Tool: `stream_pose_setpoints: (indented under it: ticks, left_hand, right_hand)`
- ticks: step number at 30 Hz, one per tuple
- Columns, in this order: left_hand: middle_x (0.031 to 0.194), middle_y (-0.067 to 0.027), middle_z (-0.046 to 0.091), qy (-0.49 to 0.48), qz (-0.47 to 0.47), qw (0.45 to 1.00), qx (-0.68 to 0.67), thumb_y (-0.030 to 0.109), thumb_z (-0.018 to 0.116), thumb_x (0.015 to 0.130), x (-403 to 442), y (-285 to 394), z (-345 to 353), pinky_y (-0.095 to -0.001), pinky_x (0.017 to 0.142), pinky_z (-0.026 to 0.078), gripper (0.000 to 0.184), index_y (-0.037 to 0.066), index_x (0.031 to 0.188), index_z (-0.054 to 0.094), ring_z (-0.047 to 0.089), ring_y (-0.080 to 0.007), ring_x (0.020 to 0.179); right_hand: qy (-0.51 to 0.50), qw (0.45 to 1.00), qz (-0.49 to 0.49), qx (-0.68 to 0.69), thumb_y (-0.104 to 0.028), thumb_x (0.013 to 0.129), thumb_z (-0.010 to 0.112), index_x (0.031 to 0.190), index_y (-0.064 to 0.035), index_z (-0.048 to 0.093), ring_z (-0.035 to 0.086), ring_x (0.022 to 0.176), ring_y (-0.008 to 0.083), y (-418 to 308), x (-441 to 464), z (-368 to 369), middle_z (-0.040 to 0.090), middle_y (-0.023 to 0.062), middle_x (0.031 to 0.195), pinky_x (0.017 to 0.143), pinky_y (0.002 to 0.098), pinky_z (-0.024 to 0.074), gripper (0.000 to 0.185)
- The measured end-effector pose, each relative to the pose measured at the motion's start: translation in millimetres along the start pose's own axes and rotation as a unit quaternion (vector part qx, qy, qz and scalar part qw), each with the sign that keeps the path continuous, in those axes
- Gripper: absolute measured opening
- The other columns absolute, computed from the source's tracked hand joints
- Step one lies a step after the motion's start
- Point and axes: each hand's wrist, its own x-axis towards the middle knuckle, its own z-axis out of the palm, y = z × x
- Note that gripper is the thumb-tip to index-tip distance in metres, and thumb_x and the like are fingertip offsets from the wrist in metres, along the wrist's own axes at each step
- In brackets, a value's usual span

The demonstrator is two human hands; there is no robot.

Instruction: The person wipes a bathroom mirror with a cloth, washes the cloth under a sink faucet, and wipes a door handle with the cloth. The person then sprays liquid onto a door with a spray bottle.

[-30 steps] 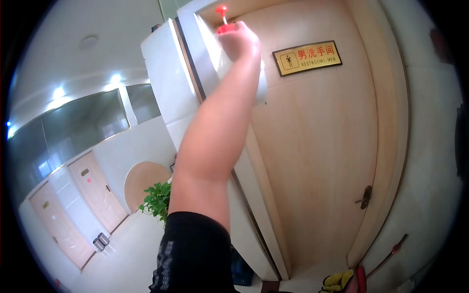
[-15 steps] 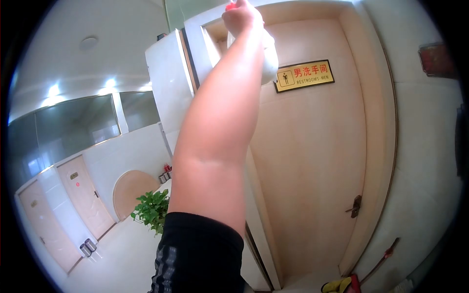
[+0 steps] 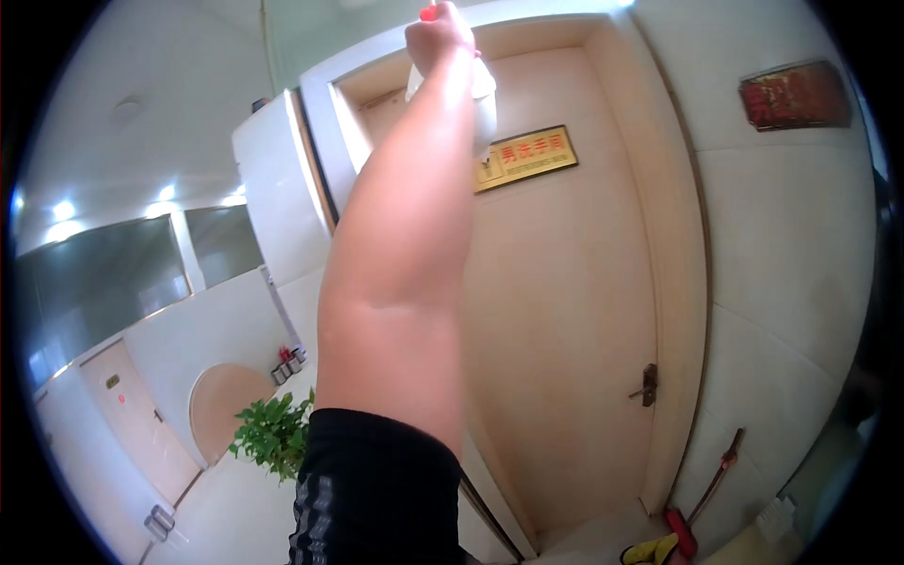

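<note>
My left arm (image 3: 395, 254), in a short black sleeve with grey stripes, stretches up and forward through the middle of the view. At its end my left hand (image 3: 440, 40) is closed high up, level with the top of a door frame. It grips a white spray bottle (image 3: 484, 105) whose red top (image 3: 428, 13) shows above the fingers. The bottle's body hangs behind my wrist, partly hidden by the forearm. Behind it is a pale wooden door (image 3: 556, 311) with a gold restroom sign (image 3: 527, 160), its left end covered by my arm and the bottle. My right hand is out of view.
A metal handle (image 3: 646, 386) sits on the door's right side. At the lower right, a red-and-yellow cleaning tool (image 3: 680, 535) leans by the wall. A red plaque (image 3: 796, 96) hangs above. To the left are a leafy plant (image 3: 273, 435), another door (image 3: 141, 414) and metal bins (image 3: 160, 521).
The view has turned right, so the door, sign and plant sit further left and more wall shows. My raised left hand still grips the spray bottle.
</note>
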Motion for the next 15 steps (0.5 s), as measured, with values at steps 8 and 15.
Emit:
stream_pose_setpoints:
  ticks: [8, 15]
  left_hand:
    - [0.055, -0.0016, 0.05, -0.121, -0.076, 0.965, -0.221, 0.023, 0.041, 0.089, -2.2, -12.0, 58.4, -0.0264, 0.04, 0.03, 0.031, 0.003, 0.075, 0.06, 0.038, -0.0104, 0.04]
    - [0.053, 0.0006, 0.046, -0.174, -0.114, 0.954, -0.216, 0.025, 0.037, 0.089, -33.1, -19.0, 117.4, -0.0271, 0.043, 0.032, 0.035, 0.003, 0.078, 0.06, 0.036, -0.0095, 0.043]
  right_hand:
    - [-0.103, 0.986, 0.03, 0.127, -0.046, 0.095, 0.051, 0.109, -0.0041, 0.058, 0.062, 0.065, 0.0231, 87.5, 80.3, -148.2, 0.064, 0.0119, 0.083, 0.055, 0.035, 0.0532, 0.045]
    - [0.075, 0.988, 0.091, 0.098, -0.061, 0.091, 0.046, 0.107, 0.0017, 0.056, 0.066, 0.074, 0.0332, 48.2, 55.5, -123.4, 0.065, 0.0174, 0.087, 0.064, 0.0446, 0.0582, 0.066]
